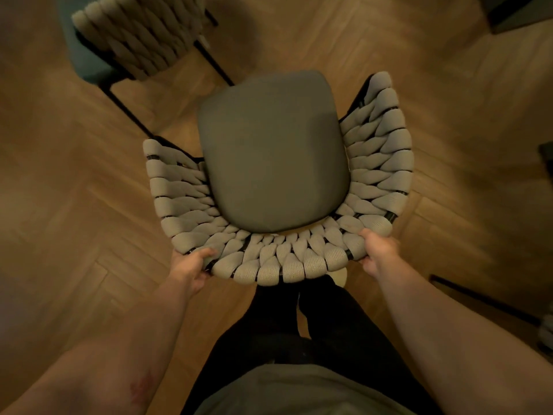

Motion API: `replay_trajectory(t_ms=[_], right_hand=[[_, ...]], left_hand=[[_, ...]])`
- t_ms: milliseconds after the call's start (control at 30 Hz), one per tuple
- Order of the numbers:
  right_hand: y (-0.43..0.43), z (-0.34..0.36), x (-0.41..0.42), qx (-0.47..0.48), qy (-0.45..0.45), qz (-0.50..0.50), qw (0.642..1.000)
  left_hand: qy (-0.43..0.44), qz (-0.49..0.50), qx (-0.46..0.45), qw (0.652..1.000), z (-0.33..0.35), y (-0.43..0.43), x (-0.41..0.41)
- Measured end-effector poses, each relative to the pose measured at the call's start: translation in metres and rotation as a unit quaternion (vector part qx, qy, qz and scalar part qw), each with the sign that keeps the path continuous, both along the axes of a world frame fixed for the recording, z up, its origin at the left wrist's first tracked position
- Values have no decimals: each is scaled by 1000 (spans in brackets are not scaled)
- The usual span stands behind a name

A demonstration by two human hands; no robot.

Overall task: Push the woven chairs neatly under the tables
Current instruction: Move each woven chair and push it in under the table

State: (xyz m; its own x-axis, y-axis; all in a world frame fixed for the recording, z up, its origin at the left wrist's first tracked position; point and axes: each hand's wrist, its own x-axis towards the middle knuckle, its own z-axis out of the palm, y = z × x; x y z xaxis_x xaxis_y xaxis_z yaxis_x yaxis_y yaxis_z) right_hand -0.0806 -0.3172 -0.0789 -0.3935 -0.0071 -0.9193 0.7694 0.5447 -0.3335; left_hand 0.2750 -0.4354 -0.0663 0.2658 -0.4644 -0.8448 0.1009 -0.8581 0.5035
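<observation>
The left hand [191, 266] and right hand [377, 250] are each gripping the near back rim of the woven chair [270, 163], which is standing on open floor [74, 205]. No surface is showing, perhaps out of frame; an uneven push is risking clipping the second chair [140, 37] at far left.

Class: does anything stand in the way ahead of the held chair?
A second woven chair stands ahead-left, its black leg near the front corner of the held chair. Straight ahead is bare floor; no table shows.

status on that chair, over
Both gripping: left hand, right hand on backrest rim of woven chair. It stands on wood floor, no table clearly visible. Ahead-left: second woven chair, apart.
</observation>
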Motion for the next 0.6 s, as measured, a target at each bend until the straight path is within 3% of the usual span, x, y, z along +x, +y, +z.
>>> replay_trajectory(t_ms=[333,600], right_hand=[[14,27,14,-16,6,-135,991],[15,34,69,10,8,-284,959]], left_hand=[[12,-144,-11,990,5,-64,-36],[19,-295,4,955,11,-146,-64]])
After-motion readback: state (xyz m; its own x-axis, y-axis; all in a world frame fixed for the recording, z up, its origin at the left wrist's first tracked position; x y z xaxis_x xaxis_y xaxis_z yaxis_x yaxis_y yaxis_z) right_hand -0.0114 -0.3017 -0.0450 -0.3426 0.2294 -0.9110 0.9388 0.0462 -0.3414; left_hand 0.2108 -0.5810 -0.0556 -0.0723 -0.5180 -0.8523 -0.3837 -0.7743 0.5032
